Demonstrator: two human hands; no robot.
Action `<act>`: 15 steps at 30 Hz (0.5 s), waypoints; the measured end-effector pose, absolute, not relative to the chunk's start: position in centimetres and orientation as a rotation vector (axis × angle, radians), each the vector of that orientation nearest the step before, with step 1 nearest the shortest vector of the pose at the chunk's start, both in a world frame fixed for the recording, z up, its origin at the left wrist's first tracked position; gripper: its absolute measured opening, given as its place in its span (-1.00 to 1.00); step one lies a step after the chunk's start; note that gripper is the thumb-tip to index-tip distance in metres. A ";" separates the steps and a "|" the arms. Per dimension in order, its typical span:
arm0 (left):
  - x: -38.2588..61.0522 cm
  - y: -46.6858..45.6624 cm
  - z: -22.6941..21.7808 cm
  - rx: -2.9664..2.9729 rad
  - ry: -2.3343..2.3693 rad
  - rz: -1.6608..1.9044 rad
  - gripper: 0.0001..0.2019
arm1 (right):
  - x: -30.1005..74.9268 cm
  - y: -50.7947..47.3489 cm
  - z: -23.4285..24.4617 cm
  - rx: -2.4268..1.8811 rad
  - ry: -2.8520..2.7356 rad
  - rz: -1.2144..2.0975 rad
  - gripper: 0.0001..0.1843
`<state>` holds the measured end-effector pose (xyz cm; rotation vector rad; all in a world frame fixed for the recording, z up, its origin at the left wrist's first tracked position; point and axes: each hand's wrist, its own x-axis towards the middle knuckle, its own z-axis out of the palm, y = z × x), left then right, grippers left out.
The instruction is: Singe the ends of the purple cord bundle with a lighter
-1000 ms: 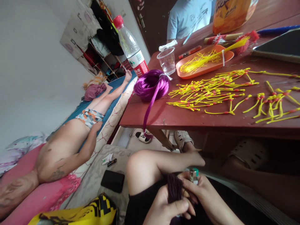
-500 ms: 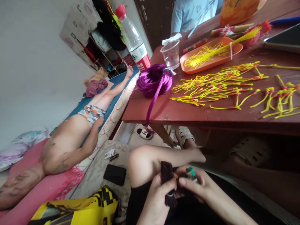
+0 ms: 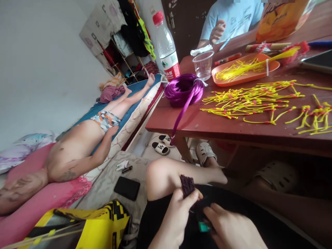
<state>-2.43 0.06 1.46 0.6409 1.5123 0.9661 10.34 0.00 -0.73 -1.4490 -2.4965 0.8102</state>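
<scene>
My left hand (image 3: 178, 209) is closed around a bundle of short dark purple-brown cords (image 3: 187, 185), held upright above my lap with its cut ends sticking out past the thumb. Just to its right, my right hand (image 3: 229, 224) is turned back upward, its fingers curled around a small object with a green end (image 3: 204, 227). Most of that object is hidden by the hand, so its kind is unclear. On the table, a purple cord coil (image 3: 183, 90) has one end hanging over the edge. Yellow knotted cords with red bits (image 3: 249, 100) lie beside it.
An orange tray (image 3: 225, 83) of yellow strands, a plastic cup (image 3: 203, 65) and a bottle (image 3: 168, 52) stand on the red table (image 3: 176, 122). A person (image 3: 80, 148) lies on the bed at left. Another in a light blue shirt (image 3: 233, 17) sits across. A black phone (image 3: 127, 188) lies nearby.
My right hand has moved down and rolled over, away from the bundle, with the green-ended object now pointing lower. The bundle sits lower in my left hand's grip. The view has shifted slightly.
</scene>
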 end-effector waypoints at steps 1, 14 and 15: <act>-2.5 0.0 1.4 0.593 1.445 0.969 -0.88 | 10.5 -0.2 -0.6 -1.421 -2.521 0.811 -0.67; -0.8 -1.3 1.5 0.671 1.236 0.918 -0.87 | 10.3 1.3 -2.5 -1.049 -0.944 1.944 -0.72; -0.6 -1.3 1.4 0.675 1.262 0.919 -0.87 | 10.1 1.2 -2.6 -1.039 -0.918 1.933 -0.73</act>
